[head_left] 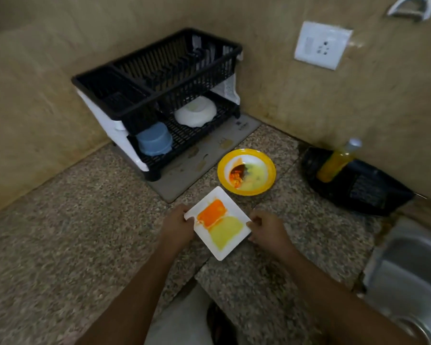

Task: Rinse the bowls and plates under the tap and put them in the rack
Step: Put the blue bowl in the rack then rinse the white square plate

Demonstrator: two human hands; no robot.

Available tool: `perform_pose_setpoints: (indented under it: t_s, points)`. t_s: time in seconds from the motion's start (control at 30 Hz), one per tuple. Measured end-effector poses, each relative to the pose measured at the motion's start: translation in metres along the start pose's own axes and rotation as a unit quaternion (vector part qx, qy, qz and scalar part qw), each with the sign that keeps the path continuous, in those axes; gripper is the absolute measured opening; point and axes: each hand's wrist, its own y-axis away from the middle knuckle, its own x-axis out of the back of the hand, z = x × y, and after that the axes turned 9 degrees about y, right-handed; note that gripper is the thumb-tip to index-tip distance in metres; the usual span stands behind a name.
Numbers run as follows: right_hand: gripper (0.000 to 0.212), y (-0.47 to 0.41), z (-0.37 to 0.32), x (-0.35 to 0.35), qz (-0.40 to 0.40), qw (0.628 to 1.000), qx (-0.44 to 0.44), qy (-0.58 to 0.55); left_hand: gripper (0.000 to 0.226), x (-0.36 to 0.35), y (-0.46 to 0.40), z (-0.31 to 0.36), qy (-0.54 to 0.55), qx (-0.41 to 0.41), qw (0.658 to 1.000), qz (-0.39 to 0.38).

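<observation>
The left hand [177, 224] and right hand [266, 230] pinch opposite edges of the smeared white plate [219, 222], probably keeping it level. The sink [408, 270] lies at four o'clock, the rack [157, 78] at eleven.

Both forearms reach forward, left hand [178, 224] and right hand [266, 230] with fingers curled, gripping opposite edges.

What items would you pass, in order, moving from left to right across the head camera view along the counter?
blue bowl → white bowl → square white plate → yellow-rimmed plate → yellow bottle → steel sink
</observation>
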Motion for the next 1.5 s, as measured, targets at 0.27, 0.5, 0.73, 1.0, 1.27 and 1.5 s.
perform_pose_setpoints:
  t_s: [0.27, 0.5, 0.73, 1.0, 1.27, 1.5]
  points:
    - [0.015, 0.102, 0.105, 0.117, 0.178, 0.97, -0.1, -0.129, 0.017, -0.122, 0.09, 0.115, 0.283, -0.025, 0.942, -0.177]
    - [0.011, 0.209, 0.199, 0.199, 0.276, 0.917, -0.163, -0.235, 0.017, -0.234, 0.187, 0.208, 0.259, -0.066, 0.896, -0.355]
    - [0.02, 0.25, 0.257, 0.323, 0.48, 0.847, -0.188, -0.133, 0.017, -0.299, 0.232, 0.268, 0.205, -0.091, 0.884, -0.409]
    - [0.046, 0.206, 0.274, 0.415, 0.499, 0.839, -0.215, 0.026, 0.016, -0.33, 0.235, 0.315, 0.158, -0.115, 0.892, -0.407]
    - [0.031, 0.197, 0.284, 0.419, 0.518, 0.822, -0.227, 0.072, 0.018, -0.345, 0.234, 0.324, 0.146, -0.12, 0.885, -0.426]
    - [0.03, 0.199, 0.284, 0.42, 0.537, 0.816, -0.214, -0.008, 0.021, -0.354, 0.235, 0.319, 0.118, -0.131, 0.879, -0.443]
